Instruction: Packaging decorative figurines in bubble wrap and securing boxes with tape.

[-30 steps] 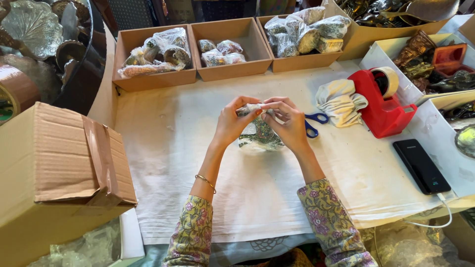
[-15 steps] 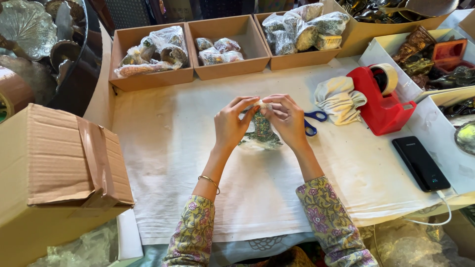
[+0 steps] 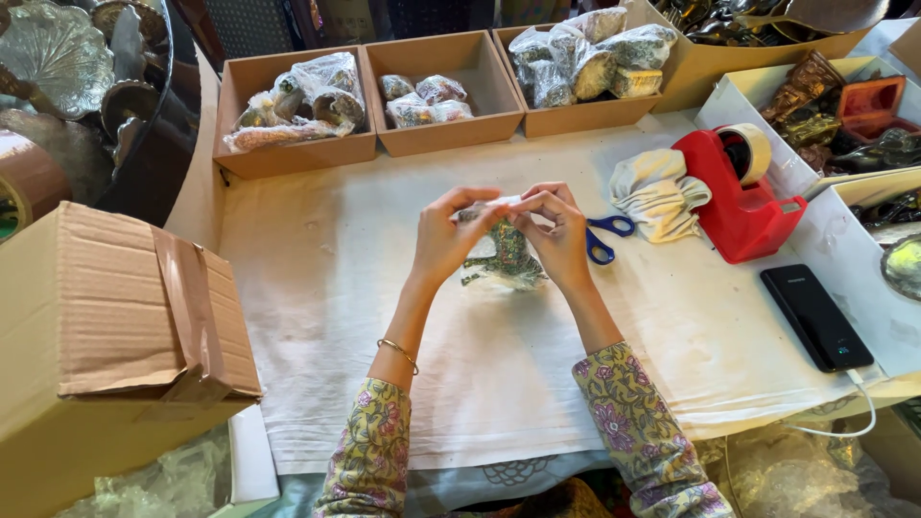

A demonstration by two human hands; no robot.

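A: Both hands meet above the counter (image 3: 317, 317): the left hand (image 3: 449, 235) and right hand (image 3: 558, 230) pinch the top edge of a clear bag (image 3: 504, 257) holding a small dark figurine.

B: How will it handle?

A: Judging by looks, the film is thin, soft and slippery, the piece inside hard and probably weighty, so the fold at the top is the place to hold. Each grip is clenched on that fold.

B: Around the grip?

A: Scissors (image 3: 606, 238) just right of it, a tape dispenser (image 3: 737, 197) farther right, boxes (image 3: 436, 91) beyond.

B: Changed since half a second ago?

A: Barely; the hands stay together, the bag hanging beneath.
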